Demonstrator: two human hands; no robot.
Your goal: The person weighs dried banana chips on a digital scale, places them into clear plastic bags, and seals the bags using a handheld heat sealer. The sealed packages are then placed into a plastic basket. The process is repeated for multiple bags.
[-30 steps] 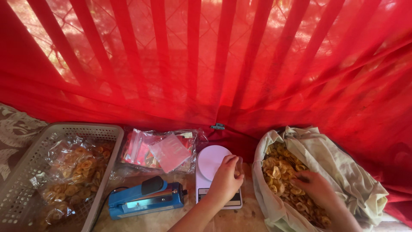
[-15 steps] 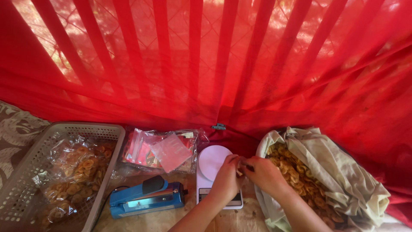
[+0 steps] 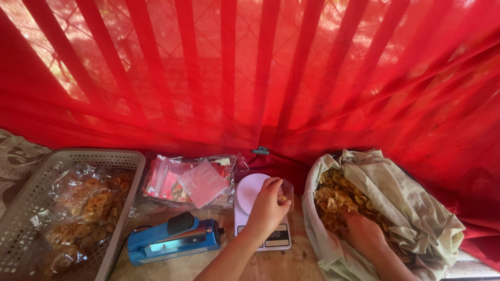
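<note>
red curtain behind desk (image 3: 291, 263) | your left hand (image 3: 268, 208) pinches a small clear bag (image 3: 285, 191) over the scale (image 3: 250, 192), barely filled | your right hand (image 3: 364, 234) is buried in the chip sack (image 3: 416, 208), grip unclear | filled packs in the basket (image 3: 31, 208)

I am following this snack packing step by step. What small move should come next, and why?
Probably lift a handful of chips: the right hand is down in the cloth-lined sack of yellow chips, while the left hand holds a small clear bag over the white scale.

A stack of clear, red-tinted pouches (image 3: 190, 181) lies far centre-left. Crinkled clear bags of yellow chips (image 3: 78, 211) fill the grey basket (image 3: 31, 182) at left. Near centre, the white scale's (image 3: 250, 190) dark rectangular screen (image 3: 275, 237) faces up, half-hidden.
</note>
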